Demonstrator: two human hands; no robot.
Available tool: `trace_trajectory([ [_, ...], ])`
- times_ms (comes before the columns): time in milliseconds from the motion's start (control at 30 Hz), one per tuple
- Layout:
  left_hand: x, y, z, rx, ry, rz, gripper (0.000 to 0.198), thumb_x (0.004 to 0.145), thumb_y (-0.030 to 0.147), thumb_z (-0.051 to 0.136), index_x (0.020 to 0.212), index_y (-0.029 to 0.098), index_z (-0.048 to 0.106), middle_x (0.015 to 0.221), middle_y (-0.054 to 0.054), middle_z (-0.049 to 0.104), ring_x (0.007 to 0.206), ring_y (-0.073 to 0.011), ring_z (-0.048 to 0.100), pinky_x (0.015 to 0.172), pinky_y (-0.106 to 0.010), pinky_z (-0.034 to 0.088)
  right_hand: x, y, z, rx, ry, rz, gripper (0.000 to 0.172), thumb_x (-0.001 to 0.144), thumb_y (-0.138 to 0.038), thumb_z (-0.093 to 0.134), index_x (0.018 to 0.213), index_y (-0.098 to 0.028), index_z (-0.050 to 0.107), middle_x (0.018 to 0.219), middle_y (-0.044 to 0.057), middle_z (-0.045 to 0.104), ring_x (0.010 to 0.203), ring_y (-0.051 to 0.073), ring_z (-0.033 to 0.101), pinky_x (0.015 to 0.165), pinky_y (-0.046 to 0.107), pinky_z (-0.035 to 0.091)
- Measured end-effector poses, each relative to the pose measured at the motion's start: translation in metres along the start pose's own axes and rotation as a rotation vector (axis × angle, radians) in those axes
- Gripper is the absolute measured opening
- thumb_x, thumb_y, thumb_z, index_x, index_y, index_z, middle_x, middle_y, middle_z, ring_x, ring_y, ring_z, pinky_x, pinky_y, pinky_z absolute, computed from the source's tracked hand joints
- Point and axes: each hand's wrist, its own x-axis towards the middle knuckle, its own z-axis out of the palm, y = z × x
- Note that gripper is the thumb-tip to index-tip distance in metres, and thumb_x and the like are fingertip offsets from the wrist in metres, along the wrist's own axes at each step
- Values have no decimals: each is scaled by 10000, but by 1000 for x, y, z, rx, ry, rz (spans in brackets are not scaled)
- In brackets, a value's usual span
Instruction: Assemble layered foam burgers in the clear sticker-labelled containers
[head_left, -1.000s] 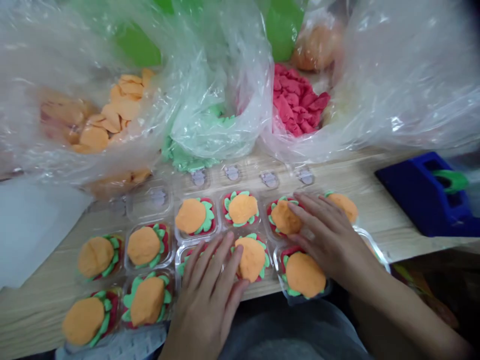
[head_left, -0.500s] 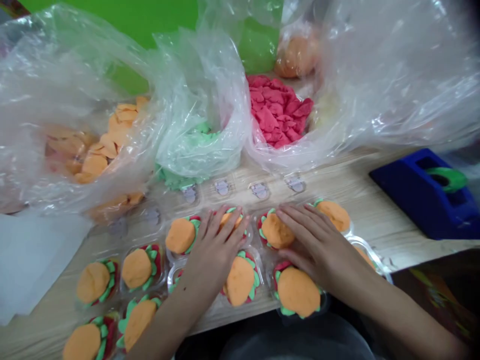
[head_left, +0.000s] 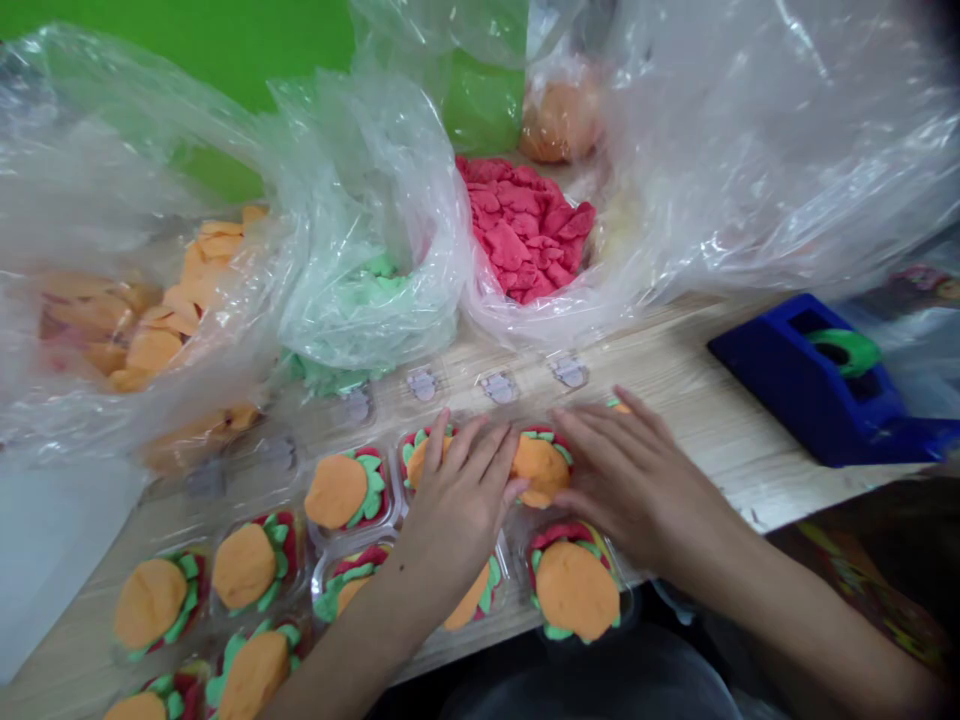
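Observation:
A toy burger with an orange bun, green frill and red layer sits between my two hands in the row nearest the bags. My left hand reaches over other burgers, its fingertips and thumb pressed on the left side of this one. From the right, my right hand cups the burger's other edge, fingers curved, thumb low. Just below lies another toy burger in a clear plastic tray. A burger to the left sits in its own compartment. My left hand and forearm partly cover several others.
Behind stand clear plastic bags with orange discs, green pieces and red pieces. A blue tape dispenser stands on the right of the wooden table. White paper lies left.
My right hand has shifted from on top of the burger to its right side, and my left hand has moved to its left side. The camera view has shifted slightly.

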Motion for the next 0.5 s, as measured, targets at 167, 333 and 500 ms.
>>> trace_trajectory([
  [167, 0, 2, -2, -28, -33, 34, 468, 876, 387, 380, 1285, 159, 367, 1282, -33, 490, 1181, -231, 401, 1039, -528, 221, -15, -3, 0, -110, 52, 67, 554, 740, -491, 567, 1141, -111, 528, 1165, 153, 564, 1144, 307, 444, 1018, 596, 204],
  [333, -6, 5, 3, -7, -16, 57, 458, 860, 405, 411, 1258, 178, 405, 1289, -27, 483, 1198, -256, 392, 1039, -556, 200, -21, -12, 14, 6, -5, 79, 558, 757, -485, 550, 1163, -104, 514, 1173, 113, 575, 1158, 283, 442, 1047, 582, 158],
  [500, 38, -9, -34, -147, 137, 11, 410, 919, 342, 270, 1249, 145, 413, 1243, -78, 524, 1121, -189, 502, 940, -391, 421, 25, 10, -35, 56, 171, 132, 419, 854, -336, 465, 1165, -57, 503, 1195, 146, 550, 1131, 212, 483, 1046, 467, 228],
])
